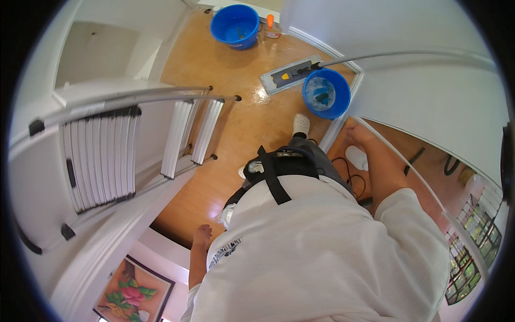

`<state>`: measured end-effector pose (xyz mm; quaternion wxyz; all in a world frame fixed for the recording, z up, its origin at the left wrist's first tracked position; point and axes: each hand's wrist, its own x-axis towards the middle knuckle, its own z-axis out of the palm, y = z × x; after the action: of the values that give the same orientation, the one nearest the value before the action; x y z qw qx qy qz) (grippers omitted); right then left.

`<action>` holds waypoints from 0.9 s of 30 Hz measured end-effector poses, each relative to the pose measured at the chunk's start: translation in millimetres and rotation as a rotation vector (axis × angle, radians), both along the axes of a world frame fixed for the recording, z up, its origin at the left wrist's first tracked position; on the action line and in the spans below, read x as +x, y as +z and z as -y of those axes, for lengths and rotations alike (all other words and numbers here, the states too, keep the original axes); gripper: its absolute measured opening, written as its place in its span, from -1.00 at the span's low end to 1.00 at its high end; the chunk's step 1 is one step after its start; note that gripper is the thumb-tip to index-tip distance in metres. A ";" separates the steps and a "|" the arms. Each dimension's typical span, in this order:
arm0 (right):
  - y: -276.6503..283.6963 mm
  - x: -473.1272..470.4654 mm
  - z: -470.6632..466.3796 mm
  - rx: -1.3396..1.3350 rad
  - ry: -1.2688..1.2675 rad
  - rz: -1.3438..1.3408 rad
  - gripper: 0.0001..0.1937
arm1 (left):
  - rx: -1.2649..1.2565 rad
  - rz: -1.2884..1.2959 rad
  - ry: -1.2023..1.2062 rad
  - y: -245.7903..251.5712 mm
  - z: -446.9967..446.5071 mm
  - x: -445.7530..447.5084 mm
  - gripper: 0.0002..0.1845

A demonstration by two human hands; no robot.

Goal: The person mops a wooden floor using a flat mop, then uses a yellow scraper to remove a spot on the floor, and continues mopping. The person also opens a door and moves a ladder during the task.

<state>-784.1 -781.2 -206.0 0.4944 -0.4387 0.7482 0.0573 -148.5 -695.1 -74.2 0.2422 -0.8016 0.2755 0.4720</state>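
Observation:
At my left side hangs my left hand [203, 234], fingers loosely curled; nothing shows in it, though its inside is hidden. My right hand [357, 135], slightly blurred, is by the doorway edge, and I cannot tell whether it touches the frame. Below that hand a white plastic bottle [355, 157] is partly covered by my forearm. Just ahead of my white clog [301, 124] stands a blue bucket [343, 102] of sudsy water with a dark cloth in it. A flat mop head [283, 77] lies beside the bucket, its long pole [402, 52] reaching right.
An aluminium folding stepladder [172, 139] stands along the left. Farther ahead are another blue bucket [250, 40] and a spray bottle with an orange top [270, 30]. Black cable [354, 177] lies right of my leg. The wood-look floor [229, 120] has shiny, wet-looking patches.

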 end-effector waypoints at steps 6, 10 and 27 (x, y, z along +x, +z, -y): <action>-49.6 -96.7 7.5 -0.041 -0.209 -0.127 -0.66 | -0.178 -0.093 -0.279 -32.9 107.5 -75.9 -0.67; -66.8 -89.2 4.9 -0.047 -0.195 -0.048 -0.67 | -0.436 -0.290 -0.345 -54.1 201.9 -146.5 -0.65; -65.2 -4.6 72.0 0.357 -0.172 0.002 -0.64 | -0.231 -0.816 -0.566 -210.6 327.0 -311.2 -0.66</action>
<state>-788.7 -853.2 -271.2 0.5681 -0.2787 0.7604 0.1462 -459.7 -1022.1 -284.8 0.1428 -0.4674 0.6045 0.6291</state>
